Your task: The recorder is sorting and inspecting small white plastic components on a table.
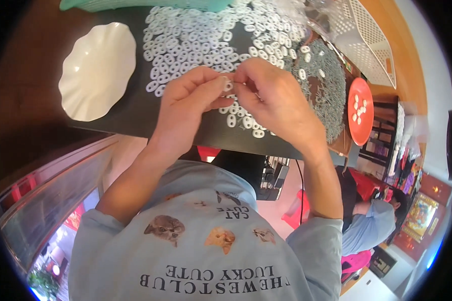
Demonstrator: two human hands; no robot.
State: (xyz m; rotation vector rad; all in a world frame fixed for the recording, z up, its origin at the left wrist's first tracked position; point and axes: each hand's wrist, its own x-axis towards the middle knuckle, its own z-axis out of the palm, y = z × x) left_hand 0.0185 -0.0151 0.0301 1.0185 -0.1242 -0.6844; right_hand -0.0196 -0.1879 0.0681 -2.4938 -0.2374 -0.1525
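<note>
Fingers (212,92) of the left hand (185,96) pinch a small, white, two-holed oval plastic piece (228,86) above the dark desk (140,108); those of the right hand (276,95) are drawn together just beside it, whether gripping anything cannot be told. Suggested technique: hold the piece by its rim, holes uncovered, both hands braced close for small movements.

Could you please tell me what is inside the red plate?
Several small white pieces lie in the red plate, with bare red surface around them. What is beneath the pieces, or under the plate, is covered.
</note>
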